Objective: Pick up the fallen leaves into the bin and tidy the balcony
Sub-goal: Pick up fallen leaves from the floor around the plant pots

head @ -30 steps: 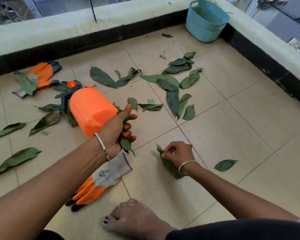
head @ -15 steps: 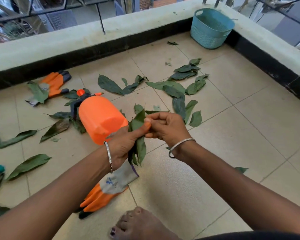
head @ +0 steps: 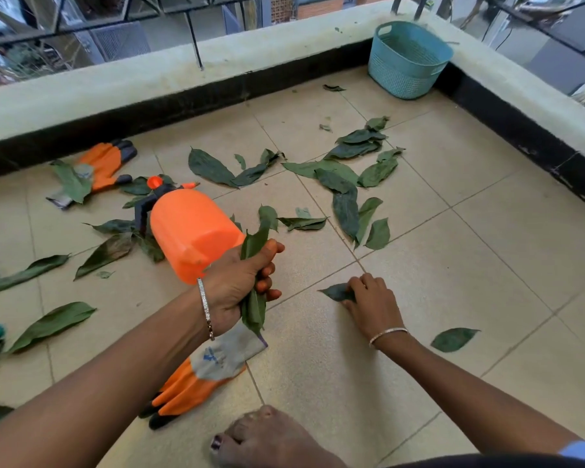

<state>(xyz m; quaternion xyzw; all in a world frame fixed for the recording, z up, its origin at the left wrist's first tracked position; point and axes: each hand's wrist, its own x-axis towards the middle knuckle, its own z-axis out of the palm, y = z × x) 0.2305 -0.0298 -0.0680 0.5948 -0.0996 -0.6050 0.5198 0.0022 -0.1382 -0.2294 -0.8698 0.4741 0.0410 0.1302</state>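
Gripping tight, the left hand (head: 240,285) has its fingers and thumb curled round a bunch of leaves (head: 254,243), held just in front of the orange sprayer (head: 190,231) that lies on its side. To the right of the sprayer and nearer the person, the right hand (head: 372,298) curls its fingertips onto a single leaf (head: 335,292) flat on the tiled floor (head: 470,265), pinching its broad end.

Far beyond the sprayer to the right, the teal bin (head: 407,59) stands in the corner where the two low walls (head: 217,72) meet; bare tiles run from the right hand toward that side wall. The leaves are dark green, long and pointed. A scattered cluster (head: 345,197) lies between sprayer and bin, more lie left of the sprayer, and one lone leaf (head: 453,338) sits right of the right wrist.

Below the sprayer, under the left wrist, an orange glove (head: 203,373) shows a blue mark on its grey cuff, too blurred to read.
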